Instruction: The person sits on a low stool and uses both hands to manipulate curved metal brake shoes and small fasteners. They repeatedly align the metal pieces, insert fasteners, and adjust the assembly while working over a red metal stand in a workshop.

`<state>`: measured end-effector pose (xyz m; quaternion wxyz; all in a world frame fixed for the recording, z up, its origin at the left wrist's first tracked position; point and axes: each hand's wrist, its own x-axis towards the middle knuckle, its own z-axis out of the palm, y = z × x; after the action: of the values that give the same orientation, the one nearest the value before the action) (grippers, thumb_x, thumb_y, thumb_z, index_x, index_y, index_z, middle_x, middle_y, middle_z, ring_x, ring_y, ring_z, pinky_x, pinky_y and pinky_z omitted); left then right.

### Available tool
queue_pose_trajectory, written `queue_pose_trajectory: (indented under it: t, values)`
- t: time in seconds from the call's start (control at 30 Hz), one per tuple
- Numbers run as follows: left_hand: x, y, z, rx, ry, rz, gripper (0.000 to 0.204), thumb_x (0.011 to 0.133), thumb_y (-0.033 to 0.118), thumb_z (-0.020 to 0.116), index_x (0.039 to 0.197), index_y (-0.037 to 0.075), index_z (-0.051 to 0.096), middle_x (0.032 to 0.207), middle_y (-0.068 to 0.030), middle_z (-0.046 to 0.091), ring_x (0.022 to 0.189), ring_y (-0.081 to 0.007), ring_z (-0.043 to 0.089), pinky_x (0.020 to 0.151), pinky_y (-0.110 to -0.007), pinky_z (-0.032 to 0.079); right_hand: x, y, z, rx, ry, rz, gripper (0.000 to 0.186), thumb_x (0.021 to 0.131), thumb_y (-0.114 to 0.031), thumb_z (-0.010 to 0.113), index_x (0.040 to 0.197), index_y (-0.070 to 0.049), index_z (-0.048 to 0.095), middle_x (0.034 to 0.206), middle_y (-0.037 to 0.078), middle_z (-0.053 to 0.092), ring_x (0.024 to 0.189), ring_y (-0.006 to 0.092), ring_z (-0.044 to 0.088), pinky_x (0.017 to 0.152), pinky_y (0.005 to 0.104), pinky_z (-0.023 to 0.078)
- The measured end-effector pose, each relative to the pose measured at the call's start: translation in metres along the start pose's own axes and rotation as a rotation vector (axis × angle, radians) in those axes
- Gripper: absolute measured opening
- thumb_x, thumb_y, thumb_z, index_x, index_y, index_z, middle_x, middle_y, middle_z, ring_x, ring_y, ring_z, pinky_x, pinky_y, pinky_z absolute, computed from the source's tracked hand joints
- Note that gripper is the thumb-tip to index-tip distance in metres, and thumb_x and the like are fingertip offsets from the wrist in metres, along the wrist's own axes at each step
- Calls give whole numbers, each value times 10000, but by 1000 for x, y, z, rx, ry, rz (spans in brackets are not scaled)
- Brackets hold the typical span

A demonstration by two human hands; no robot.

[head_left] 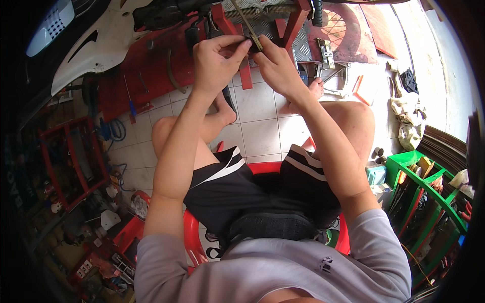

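Observation:
My left hand point(217, 63) and my right hand point(275, 65) meet at the top middle, both pinched on a small dark part point(252, 46) with a thin olive cable or strap point(246, 22) running up from it. They work in front of a red metal stand point(290, 25) that carries a motorcycle. What lies between the fingertips is mostly hidden. I sit on a red plastic stool point(192, 235), knees apart over white floor tiles point(260, 134).
A white motorcycle fairing point(101, 48) is at the upper left and a spoked wheel point(336, 25) at the top right. A green tool rack point(429, 202) stands on the right. A red tool trolley point(70, 161) and scattered parts crowd the left. Rags point(409, 118) lie at the right.

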<state>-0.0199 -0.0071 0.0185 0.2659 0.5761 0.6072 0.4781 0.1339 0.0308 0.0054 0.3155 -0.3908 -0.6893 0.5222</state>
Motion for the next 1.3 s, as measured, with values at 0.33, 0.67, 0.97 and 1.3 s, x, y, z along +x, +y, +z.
queue_pose_trajectory:
  t: [0.33, 0.67, 0.97, 1.3]
  values:
    - [-1, 4, 1, 50, 41, 90, 201, 796, 37, 755, 973, -47, 710, 878, -91, 726, 722, -121, 697, 638, -219, 552, 0, 2, -1, 12, -2, -2, 200, 855, -127, 458, 947, 50, 481, 721, 270, 588, 676, 426, 576, 645, 461, 447]
    - [-1, 6, 1, 67, 84, 102, 184, 797, 70, 766, 948, -27, 722, 818, -72, 725, 678, -99, 683, 599, -210, 530, -1, 1, 0, 48, -39, 70, 207, 855, -130, 466, 977, 32, 509, 732, 250, 597, 676, 404, 578, 648, 446, 446]
    - [-1, 8, 1, 141, 86, 168, 175, 812, 92, 759, 939, -23, 724, 763, -77, 722, 661, -101, 682, 596, -210, 527, 1, 7, 1, 164, -75, 139, 234, 862, -147, 467, 1007, 29, 516, 733, 191, 593, 652, 275, 541, 644, 398, 439]
    - [-3, 5, 2, 41, 63, 47, 193, 795, 51, 761, 964, -30, 717, 874, -70, 725, 702, -116, 699, 612, -211, 530, -1, -1, -1, 169, -87, 161, 238, 864, -148, 466, 1008, 33, 521, 713, 176, 582, 641, 247, 533, 632, 388, 434]
